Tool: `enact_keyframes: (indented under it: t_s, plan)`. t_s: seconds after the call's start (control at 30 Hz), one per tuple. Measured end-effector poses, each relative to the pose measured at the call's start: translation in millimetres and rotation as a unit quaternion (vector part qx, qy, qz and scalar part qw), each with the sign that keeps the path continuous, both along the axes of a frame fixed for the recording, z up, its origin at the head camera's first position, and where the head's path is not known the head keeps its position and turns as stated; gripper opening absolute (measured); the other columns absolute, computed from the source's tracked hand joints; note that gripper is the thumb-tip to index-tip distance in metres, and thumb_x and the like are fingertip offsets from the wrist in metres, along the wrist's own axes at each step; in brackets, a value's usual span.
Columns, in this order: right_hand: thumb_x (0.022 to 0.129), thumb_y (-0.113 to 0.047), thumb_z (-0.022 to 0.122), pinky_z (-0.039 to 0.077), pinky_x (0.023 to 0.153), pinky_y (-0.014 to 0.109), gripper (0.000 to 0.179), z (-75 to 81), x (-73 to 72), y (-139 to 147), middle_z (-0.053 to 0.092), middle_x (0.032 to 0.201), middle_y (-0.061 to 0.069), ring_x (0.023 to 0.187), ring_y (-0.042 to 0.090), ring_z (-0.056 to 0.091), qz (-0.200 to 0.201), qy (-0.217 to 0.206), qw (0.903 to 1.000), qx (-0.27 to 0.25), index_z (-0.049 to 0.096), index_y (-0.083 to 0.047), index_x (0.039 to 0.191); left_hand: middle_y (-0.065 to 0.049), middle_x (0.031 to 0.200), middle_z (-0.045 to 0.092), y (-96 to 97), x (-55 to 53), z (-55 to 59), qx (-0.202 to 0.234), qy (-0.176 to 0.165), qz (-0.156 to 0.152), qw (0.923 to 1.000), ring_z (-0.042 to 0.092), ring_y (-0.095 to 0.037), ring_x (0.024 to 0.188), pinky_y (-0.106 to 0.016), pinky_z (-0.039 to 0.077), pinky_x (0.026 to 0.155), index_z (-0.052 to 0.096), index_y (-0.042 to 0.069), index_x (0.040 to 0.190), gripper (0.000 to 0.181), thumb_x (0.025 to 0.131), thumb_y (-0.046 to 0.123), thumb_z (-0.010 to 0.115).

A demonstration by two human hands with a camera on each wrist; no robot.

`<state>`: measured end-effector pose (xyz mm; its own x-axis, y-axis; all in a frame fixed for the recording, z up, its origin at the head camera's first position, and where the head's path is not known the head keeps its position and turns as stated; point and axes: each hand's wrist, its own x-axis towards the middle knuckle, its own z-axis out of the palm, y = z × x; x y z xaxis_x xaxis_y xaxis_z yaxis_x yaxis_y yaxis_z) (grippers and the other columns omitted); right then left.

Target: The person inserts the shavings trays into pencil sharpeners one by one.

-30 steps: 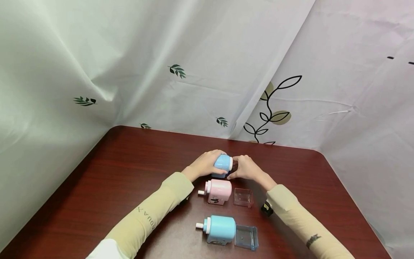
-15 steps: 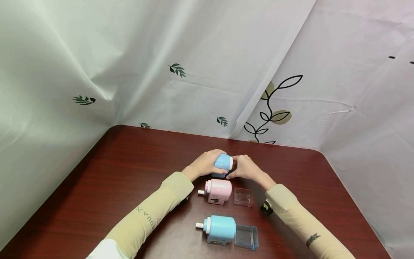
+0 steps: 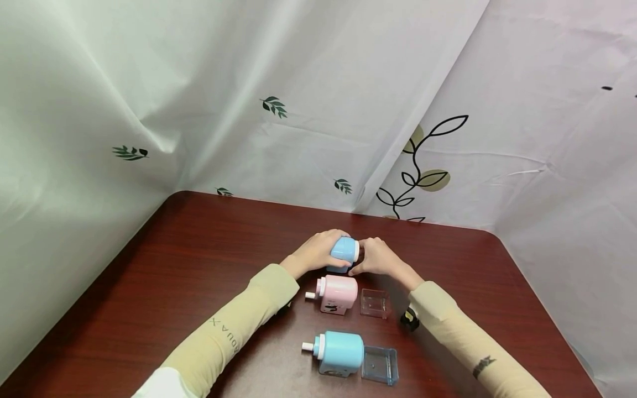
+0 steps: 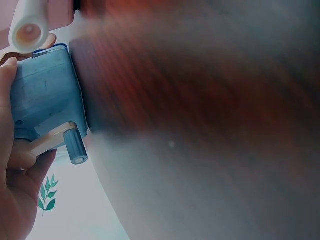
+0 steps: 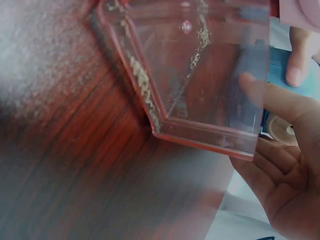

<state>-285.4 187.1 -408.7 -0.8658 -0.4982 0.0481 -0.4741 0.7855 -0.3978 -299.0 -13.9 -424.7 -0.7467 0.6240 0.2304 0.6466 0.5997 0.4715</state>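
Observation:
My left hand (image 3: 318,251) grips a blue pencil sharpener (image 3: 343,250) from its left side, near the back of the table. The sharpener's crank (image 4: 57,137) with its blue knob shows beside the palm in the left wrist view. Its white-ringed end points to my right hand (image 3: 380,258), whose thumb and fingers pinch a clear blue drawer (image 5: 250,107) close against the sharpener. That drawer is mostly hidden by the fingers and seen through a clear pink drawer in the right wrist view. A pink pencil sharpener (image 3: 339,293) stands just in front of the hands.
The clear pink drawer (image 3: 375,304), with shavings inside, lies right of the pink sharpener. Nearer stands a light-blue pencil sharpener (image 3: 340,351), with a clear blue-grey drawer (image 3: 380,365) at its right. The brown table (image 3: 224,237) ends at a white curtain (image 3: 239,138).
Both hands stay almost still at the blue sharpener. The whole head view shifts very slightly; the other sharpeners and drawers keep their places.

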Motion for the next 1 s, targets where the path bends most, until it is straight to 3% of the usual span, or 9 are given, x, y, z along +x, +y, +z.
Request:
enact_keyframes:
  t_s: [0.43, 1.0]
  plan:
    - [0.059, -0.034, 0.090, 0.051, 0.065, 0.027, 0.054, 0.2, -1.5, -1.7, 0.071, 0.084, 0.002, 0.072, 0.010, 0.061, -0.019, -0.010, 0.9998, -0.005, 0.070, -0.004, 0.099, -0.006, 0.120, 0.060, -0.3, 1.9, 3.3, 0.001, 0.009, -0.003, 1.0000, 0.059, -0.018, 0.096, -0.032, 0.051, 0.084, 0.052, 0.012, 0.128, 0.062, 0.079, 0.041, 0.076]
    - [0.060, -0.035, 0.089, 0.052, 0.066, 0.028, 0.052, 0.4, -0.5, -6.5, 0.071, 0.084, 0.005, 0.073, 0.012, 0.063, -0.008, 0.005, 0.9999, -0.002, 0.069, -0.002, 0.096, -0.007, 0.119, 0.060, -0.1, 1.6, 2.6, 0.010, 0.006, -0.006, 0.9999, 0.059, -0.018, 0.096, -0.033, 0.050, 0.084, 0.052, 0.011, 0.128, 0.061, 0.079, 0.040, 0.076]
